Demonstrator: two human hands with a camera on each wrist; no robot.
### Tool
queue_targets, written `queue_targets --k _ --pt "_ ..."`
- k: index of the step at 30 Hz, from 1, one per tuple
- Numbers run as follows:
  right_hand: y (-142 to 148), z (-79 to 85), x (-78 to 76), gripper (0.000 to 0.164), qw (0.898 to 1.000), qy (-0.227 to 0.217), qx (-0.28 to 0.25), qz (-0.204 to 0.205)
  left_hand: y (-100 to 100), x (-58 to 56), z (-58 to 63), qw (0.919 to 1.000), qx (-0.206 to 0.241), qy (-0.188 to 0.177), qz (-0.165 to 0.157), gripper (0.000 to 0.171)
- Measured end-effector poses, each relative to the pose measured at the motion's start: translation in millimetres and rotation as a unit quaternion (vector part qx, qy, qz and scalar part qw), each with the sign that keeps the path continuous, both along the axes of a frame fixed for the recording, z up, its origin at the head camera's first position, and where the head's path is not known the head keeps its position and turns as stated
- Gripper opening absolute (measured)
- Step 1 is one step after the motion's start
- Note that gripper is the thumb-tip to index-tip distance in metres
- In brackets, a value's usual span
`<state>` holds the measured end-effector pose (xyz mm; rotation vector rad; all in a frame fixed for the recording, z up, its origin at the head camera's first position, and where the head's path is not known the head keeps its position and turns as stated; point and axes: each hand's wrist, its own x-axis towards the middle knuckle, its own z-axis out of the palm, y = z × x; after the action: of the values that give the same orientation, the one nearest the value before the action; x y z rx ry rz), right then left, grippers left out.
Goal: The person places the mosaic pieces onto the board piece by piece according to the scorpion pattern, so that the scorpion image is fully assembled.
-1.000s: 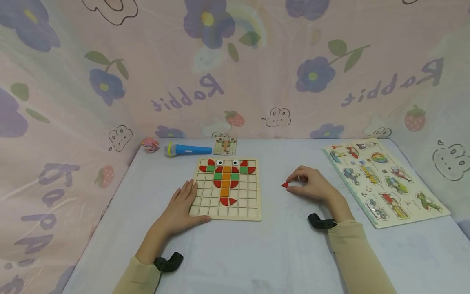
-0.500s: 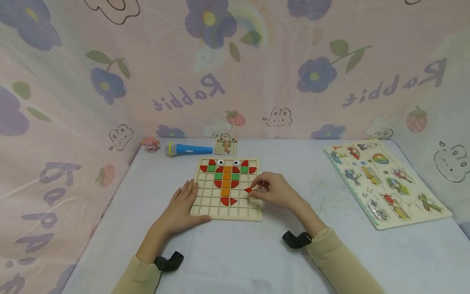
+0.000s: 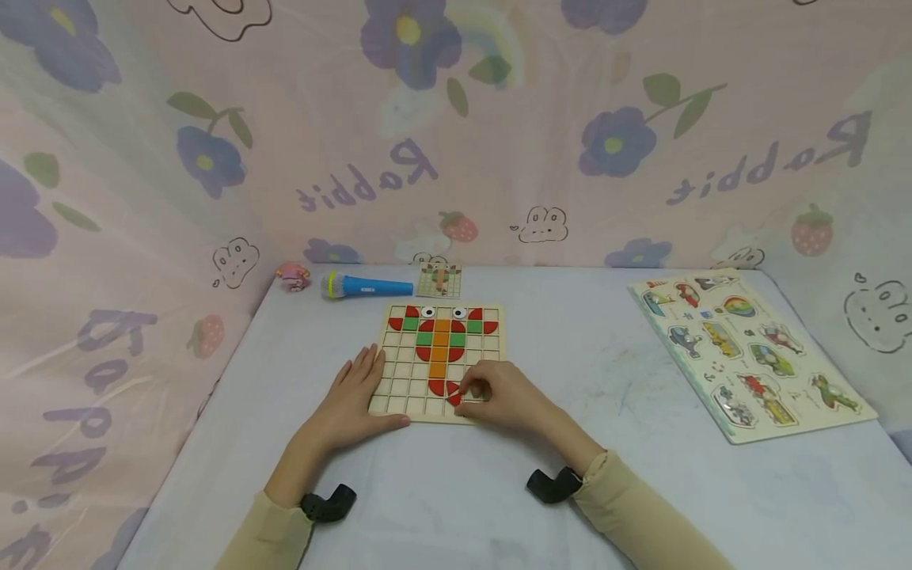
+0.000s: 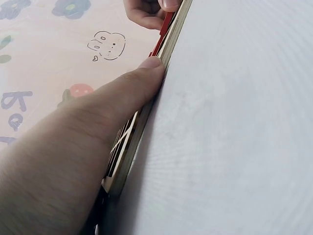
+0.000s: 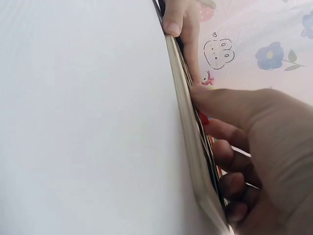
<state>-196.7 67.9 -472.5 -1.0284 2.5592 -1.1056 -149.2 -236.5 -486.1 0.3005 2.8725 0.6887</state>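
A wooden grid board lies on the table with red, green and orange mosaic pieces and two round eye pieces set in it. My left hand lies spread at its left front corner, fingers along the left side and thumb at the front edge. Over the board's lower part, my right hand pinches a small red wedge-shaped piece between thumb and forefinger. That piece is right at the grid, close to another red piece at the foot of the orange column. The right hand hides the board's lower right cells.
Behind the board stand a small pattern card, a blue toy microphone and a pink figurine. A picture puzzle board lies at the right. Printed cloth walls border the table's back and sides.
My right hand has carried the red wedge-shaped piece leftward from the bare table onto the lower part of the board. The left hand has stayed in place.
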Motion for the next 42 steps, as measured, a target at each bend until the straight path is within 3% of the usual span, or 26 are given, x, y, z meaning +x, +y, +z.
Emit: queue_targets --k 6,19,28,42 --pt "-1.1 -1.9 1.6 0.022 1.0 0.014 0.004 0.008 -0.5 1.1 0.1 1.0 0.003 0.002 0.0 0.128" --pt "-0.3 -2.3 3.1 0.023 1.0 -0.002 0.01 0.002 0.0 1.7 -2.4 1.0 0.002 0.0 -0.002 0.129" --pt "1.5 -5.0 2.1 0.011 1.0 0.011 -0.006 0.018 -0.1 2.1 -2.8 1.0 0.003 0.002 -0.002 0.129" --pt "-3.3 -9.9 2.6 0.008 1.0 0.025 -0.01 -0.005 -0.7 -0.1 -1.9 1.0 -0.003 0.0 -0.002 0.129"
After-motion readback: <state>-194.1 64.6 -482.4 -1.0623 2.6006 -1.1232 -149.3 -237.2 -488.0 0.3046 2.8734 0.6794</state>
